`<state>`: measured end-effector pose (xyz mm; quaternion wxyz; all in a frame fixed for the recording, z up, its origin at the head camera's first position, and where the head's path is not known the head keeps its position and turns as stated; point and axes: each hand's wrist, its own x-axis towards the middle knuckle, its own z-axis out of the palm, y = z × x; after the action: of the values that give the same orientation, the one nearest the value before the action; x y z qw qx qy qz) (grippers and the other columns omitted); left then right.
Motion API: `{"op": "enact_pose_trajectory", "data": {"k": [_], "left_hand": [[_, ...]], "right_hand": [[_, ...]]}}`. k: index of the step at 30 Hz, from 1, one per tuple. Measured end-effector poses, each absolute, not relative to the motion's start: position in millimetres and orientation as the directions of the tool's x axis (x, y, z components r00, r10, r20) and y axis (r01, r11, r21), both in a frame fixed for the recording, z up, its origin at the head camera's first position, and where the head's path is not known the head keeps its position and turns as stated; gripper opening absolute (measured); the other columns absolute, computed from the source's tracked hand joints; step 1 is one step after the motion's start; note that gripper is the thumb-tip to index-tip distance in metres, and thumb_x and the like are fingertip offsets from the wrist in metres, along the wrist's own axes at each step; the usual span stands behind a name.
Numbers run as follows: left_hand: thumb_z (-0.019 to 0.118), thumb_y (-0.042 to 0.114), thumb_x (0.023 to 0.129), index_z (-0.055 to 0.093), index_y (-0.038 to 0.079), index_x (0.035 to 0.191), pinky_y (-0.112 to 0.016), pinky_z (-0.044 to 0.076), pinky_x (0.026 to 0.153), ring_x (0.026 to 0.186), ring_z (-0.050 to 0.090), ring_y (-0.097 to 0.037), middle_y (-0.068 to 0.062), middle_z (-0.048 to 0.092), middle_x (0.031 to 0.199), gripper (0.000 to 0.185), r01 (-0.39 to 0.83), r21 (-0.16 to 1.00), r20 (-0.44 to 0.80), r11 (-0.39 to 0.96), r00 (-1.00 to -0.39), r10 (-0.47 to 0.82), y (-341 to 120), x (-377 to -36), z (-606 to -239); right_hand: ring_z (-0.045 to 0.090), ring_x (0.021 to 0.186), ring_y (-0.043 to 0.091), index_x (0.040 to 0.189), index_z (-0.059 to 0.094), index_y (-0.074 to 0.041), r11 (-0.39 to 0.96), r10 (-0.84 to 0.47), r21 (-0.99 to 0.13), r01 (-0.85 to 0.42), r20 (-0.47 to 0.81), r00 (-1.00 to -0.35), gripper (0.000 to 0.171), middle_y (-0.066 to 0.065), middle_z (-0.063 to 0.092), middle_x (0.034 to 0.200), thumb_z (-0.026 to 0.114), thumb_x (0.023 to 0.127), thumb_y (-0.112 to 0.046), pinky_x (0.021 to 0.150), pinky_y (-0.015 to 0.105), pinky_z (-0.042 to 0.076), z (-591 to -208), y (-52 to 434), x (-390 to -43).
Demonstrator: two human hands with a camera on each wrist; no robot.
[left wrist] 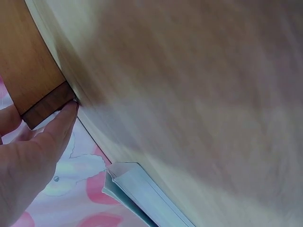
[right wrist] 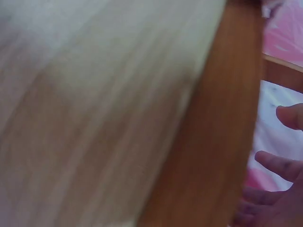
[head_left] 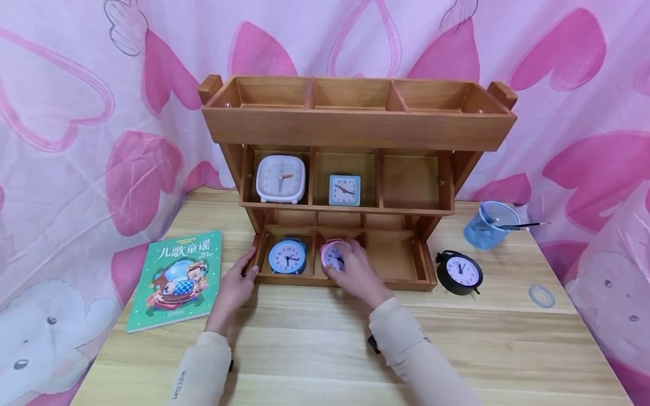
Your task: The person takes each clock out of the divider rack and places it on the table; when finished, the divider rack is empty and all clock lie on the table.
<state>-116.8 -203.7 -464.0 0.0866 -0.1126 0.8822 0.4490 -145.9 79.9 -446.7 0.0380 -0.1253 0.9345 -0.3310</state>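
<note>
A brown wooden shelf [head_left: 355,131] with three tiers of compartments stands on the table. My left hand [head_left: 237,290] holds the left end of its bottom tier, with thumb and fingers about the board end [left wrist: 47,104] in the left wrist view. My right hand [head_left: 358,274] is at a pink alarm clock [head_left: 331,256] in the bottom middle compartment, partly covering its face. In the right wrist view its fingers [right wrist: 277,165] are spread apart from the thumb, with curtain showing between. A blue alarm clock [head_left: 287,256] stands in the bottom left compartment.
A white clock [head_left: 281,179] and a small light-blue square clock [head_left: 345,190] sit in the middle tier. Right of the shelf are a black alarm clock [head_left: 459,273], a blue mesh pen holder [head_left: 484,228] and a clear ring [head_left: 541,296]. A green book [head_left: 178,282] lies left.
</note>
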Motion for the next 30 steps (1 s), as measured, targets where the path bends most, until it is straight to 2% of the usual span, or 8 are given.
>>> {"op": "enact_pose_trajectory", "data": {"k": [5, 11, 18, 30], "left_hand": [[0.039, 0.023, 0.105, 0.025, 0.029, 0.154, -0.059, 0.027, 0.111, 0.141, 0.026, -0.043, -0.019, 0.026, 0.157, 0.052, -0.277, 0.776, -0.255, 0.567, -0.959, -0.12, -202.9, -115.9, -464.0], [0.039, 0.023, 0.105, 0.024, 0.029, 0.154, -0.059, 0.028, 0.11, 0.141, 0.026, -0.043, -0.02, 0.026, 0.156, 0.052, -0.27, 0.777, -0.245, 0.569, -0.962, -0.121, -203.2, -115.9, -464.5], [0.038, 0.024, 0.105, 0.024, 0.03, 0.154, -0.059, 0.025, 0.111, 0.142, 0.025, -0.043, -0.018, 0.025, 0.157, 0.052, -0.267, 0.78, -0.248, 0.566, -0.962, -0.113, -202.0, -115.0, -465.8], [0.038, 0.024, 0.105, 0.024, 0.03, 0.154, -0.059, 0.025, 0.111, 0.142, 0.024, -0.043, -0.019, 0.024, 0.157, 0.052, -0.278, 0.784, -0.254, 0.555, -0.959, -0.122, -202.0, -115.5, -464.5]], "right_hand": [[0.04, 0.126, 0.035, 0.139, 0.05, -0.013, 0.792, -0.243, -0.581, -0.188, -0.016, -0.97, 0.064, 0.014, 0.034, 0.147, 0.075, 0.083, -0.034, 0.096, 0.052, 0.049, -461.5, 71.2, -151.3], [0.041, 0.119, 0.034, 0.134, 0.056, -0.012, 0.791, -0.204, -0.587, -0.171, 0.011, -0.979, 0.06, 0.014, 0.038, 0.14, 0.077, 0.082, -0.034, 0.094, 0.049, 0.05, -466.7, 67.6, -154.3], [0.042, 0.117, 0.033, 0.128, 0.061, -0.013, 0.811, -0.173, -0.561, -0.166, 0.041, -0.984, 0.058, 0.014, 0.041, 0.134, 0.081, 0.075, -0.028, 0.094, 0.048, 0.051, -467.0, 64.4, -154.5], [0.042, 0.119, 0.033, 0.12, 0.066, -0.009, 0.73, -0.159, -0.632, -0.262, 0.216, -0.963, 0.047, 0.015, 0.046, 0.135, 0.077, 0.079, -0.03, 0.095, 0.051, 0.049, -439.5, 76.6, -145.6]]}}
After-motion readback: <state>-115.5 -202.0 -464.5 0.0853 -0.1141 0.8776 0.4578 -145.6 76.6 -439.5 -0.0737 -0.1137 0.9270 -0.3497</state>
